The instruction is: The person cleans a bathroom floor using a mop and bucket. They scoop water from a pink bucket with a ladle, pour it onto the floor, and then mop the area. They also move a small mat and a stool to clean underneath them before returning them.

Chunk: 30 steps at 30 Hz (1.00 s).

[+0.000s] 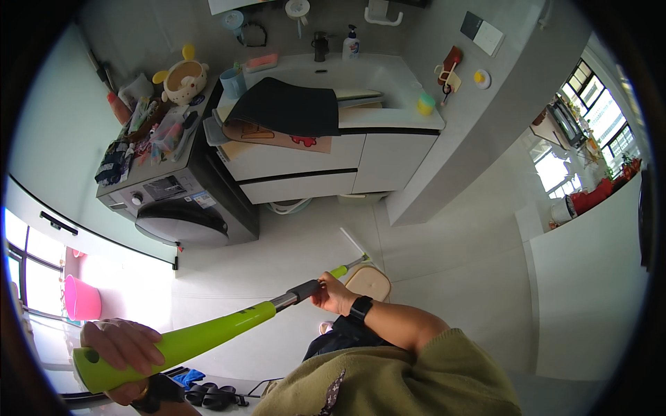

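Observation:
Both hands hold a long-handled floor tool [218, 328] with a bright green grip and a telescoping metal pole. My left hand [120, 353] wraps around the thick green end at the lower left. My right hand [333, 295], with a black watch on its wrist, grips the pole near its dark grey collar. A thin pale bar-like head [353, 242] at the far end of the pole lies low over the tiled floor; its exact type and floor contact cannot be told. Beside it is a beige stool [369, 283], partly behind my right hand.
A washing machine [179, 208] bearing toiletries stands at the left, beside a white vanity cabinet [333, 182]. A dark mat [291, 106] lies across the sink [406, 78]. A wall edge [432, 182] is at the right, a white counter [588, 291] farther right, a pink bucket [82, 298] far left.

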Available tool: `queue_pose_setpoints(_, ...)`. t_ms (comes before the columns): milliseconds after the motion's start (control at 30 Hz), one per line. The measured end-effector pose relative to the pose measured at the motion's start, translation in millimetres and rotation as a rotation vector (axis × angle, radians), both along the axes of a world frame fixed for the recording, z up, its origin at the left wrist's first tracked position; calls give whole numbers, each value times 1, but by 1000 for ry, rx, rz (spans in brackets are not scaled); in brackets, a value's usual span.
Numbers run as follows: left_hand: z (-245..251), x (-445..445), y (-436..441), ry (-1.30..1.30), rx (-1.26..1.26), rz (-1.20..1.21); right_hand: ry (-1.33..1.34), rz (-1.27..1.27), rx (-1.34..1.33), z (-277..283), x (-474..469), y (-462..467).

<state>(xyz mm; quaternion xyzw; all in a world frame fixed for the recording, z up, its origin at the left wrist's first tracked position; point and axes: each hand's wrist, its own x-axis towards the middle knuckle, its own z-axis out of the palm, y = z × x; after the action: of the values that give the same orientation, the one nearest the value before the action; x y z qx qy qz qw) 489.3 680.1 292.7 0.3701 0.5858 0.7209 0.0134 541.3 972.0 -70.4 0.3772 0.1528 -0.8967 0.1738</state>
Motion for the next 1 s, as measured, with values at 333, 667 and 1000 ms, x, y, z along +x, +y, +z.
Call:
queue_pose_setpoints(333, -24, -44, 111, -119, -31, -219, 131, -387, 15, -38, -23, 111)
queue_pose_setpoints(667, -9, -108, 185, -34, -84, -468, 254, -591, -62, -44, -78, 166)
queue_pose_setpoints(1000, -3, -93, 268, 130, -182, -526, 233, -680, 4, -38, -114, 222)
